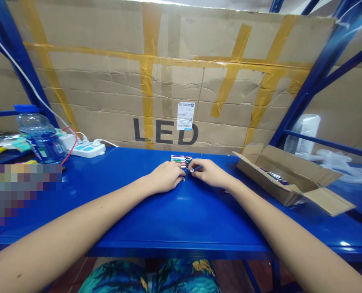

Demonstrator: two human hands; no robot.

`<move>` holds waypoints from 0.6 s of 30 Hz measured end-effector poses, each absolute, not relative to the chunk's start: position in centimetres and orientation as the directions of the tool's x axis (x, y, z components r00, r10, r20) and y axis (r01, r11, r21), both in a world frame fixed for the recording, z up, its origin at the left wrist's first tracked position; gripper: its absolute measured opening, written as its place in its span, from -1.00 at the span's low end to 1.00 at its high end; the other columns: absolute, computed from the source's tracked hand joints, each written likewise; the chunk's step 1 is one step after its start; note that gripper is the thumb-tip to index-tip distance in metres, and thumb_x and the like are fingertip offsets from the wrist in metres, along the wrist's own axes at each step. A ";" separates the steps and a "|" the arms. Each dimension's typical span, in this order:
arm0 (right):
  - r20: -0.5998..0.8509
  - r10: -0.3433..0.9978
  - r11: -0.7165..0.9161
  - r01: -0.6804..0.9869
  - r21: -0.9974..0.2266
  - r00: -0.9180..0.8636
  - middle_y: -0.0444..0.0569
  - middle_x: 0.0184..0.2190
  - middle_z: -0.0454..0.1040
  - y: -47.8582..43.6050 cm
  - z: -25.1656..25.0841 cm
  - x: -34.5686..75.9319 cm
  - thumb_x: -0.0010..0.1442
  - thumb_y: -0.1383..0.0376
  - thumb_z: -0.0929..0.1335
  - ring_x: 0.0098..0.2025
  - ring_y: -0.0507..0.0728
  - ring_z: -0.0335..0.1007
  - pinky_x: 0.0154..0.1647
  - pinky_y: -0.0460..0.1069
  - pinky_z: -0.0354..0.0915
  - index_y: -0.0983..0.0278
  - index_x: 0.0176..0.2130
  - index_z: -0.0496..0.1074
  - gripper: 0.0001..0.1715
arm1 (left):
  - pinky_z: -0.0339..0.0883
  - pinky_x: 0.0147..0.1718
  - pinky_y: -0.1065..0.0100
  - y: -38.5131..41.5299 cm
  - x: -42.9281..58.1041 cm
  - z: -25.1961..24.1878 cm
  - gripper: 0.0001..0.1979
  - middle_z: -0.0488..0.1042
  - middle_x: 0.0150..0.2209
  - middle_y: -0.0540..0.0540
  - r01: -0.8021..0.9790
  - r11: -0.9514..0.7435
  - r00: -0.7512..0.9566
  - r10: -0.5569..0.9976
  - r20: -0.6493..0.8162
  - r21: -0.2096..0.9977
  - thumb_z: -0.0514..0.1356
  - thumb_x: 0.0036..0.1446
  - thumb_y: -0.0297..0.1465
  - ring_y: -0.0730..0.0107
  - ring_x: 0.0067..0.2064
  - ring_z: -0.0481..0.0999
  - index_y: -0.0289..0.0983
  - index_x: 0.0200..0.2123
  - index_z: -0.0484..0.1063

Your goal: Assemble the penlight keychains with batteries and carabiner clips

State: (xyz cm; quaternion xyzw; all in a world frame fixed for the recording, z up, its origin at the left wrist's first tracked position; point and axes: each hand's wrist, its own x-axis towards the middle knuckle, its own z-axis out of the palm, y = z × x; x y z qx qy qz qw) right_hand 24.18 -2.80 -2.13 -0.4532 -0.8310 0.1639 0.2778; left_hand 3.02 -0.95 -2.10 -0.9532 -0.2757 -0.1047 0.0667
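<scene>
Several slim, shiny coloured metal tubes [181, 157] lie side by side at the back of the blue table, with small chains or rings at their right ends. My left hand [164, 178] rests just in front of them, its fingers curled; what they hold, if anything, is hidden. Beside its fingertips is a tiny shiny metal piece [183, 178]. Between the thumb and fingers of my right hand [210, 172] is a small round silvery disc [192, 171], close to the chain ends. A small dark and red item [224, 191] lies partly behind my right wrist.
An open cardboard box [260, 185] with metal items inside stands at right. A water bottle [40, 136] and a white power strip [87, 149] with cables are at left. A big taped carton [113, 89] marked LED rises behind the table [181, 219].
</scene>
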 end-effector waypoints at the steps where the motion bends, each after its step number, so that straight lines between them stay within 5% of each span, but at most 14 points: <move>1: 0.305 0.844 0.535 0.666 -0.520 -0.441 -0.03 -0.26 0.51 -2.8 -2.1 24.1 0.08 0.48 0.30 -0.18 0.15 0.41 -0.09 0.06 0.27 0.26 -0.31 0.40 -0.83 | 0.34 -0.17 0.16 -0.8 3.1 -2.2 -0.74 0.56 -0.20 -0.19 0.533 -0.844 0.830 0.511 0.224 -0.048 0.05 0.24 -0.43 0.11 -0.14 0.52 -0.21 -0.19 0.56; 11: 0.300 0.844 0.534 0.650 -0.540 -0.444 -0.04 -0.26 0.51 -2.7 -2.5 24.2 0.08 0.49 0.30 -0.19 0.14 0.42 -0.11 0.04 0.27 0.27 -0.31 0.39 -0.83 | 0.26 -0.37 0.33 -0.8 3.2 -1.2 -0.95 0.53 -0.36 -0.08 0.591 -0.787 0.775 0.615 0.147 0.179 0.17 0.00 -0.48 0.26 -0.31 0.48 -0.26 -0.40 0.41; 18: 0.292 0.852 0.520 0.641 -0.565 -0.434 -0.03 -0.30 0.51 -3.0 -2.3 24.1 0.10 0.46 0.31 -0.23 0.14 0.42 -0.16 0.04 0.29 0.28 -0.30 0.39 -0.87 | 0.27 -0.26 0.28 -1.6 3.2 -0.8 -0.85 0.52 -0.22 -0.13 0.557 -0.828 0.715 0.522 0.465 0.072 0.05 0.22 -0.39 0.23 -0.20 0.48 -0.28 -0.25 0.39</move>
